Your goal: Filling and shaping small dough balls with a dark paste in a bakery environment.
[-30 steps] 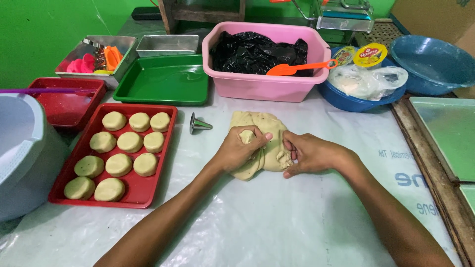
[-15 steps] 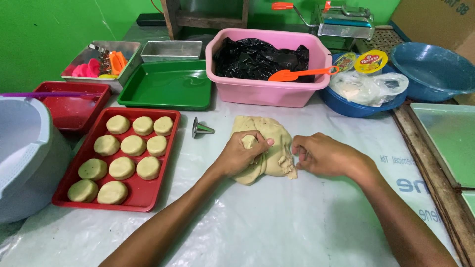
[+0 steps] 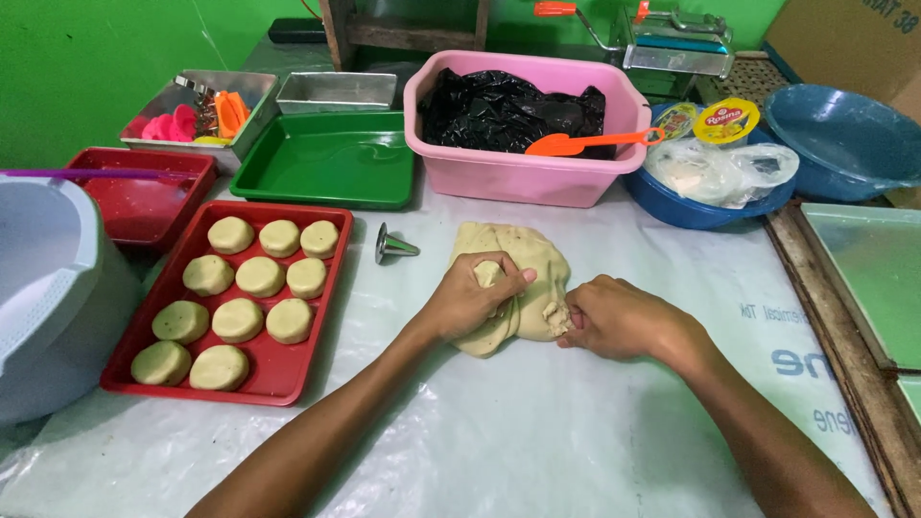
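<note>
Dough under both my hands, on the plastic-covered table.

Left hand (image 3: 475, 299) closes round a small lump at the top of the dough mass (image 3: 513, 278); right hand (image 3: 614, 317) pinches its edge, steadying it. Red tray (image 3: 278, 369) of shaped rounds sits just left, within reach.

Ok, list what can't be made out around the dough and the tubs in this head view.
- Pink tub: its contents are hidden under a crumpled black plastic bag.
- Dough slab: its near edge is covered by the left hand and right hand.
- Grey bucket: cut off by the left frame edge, inside unseen.
- Blue bowl: a clear plastic bag blurs what it holds.
</note>
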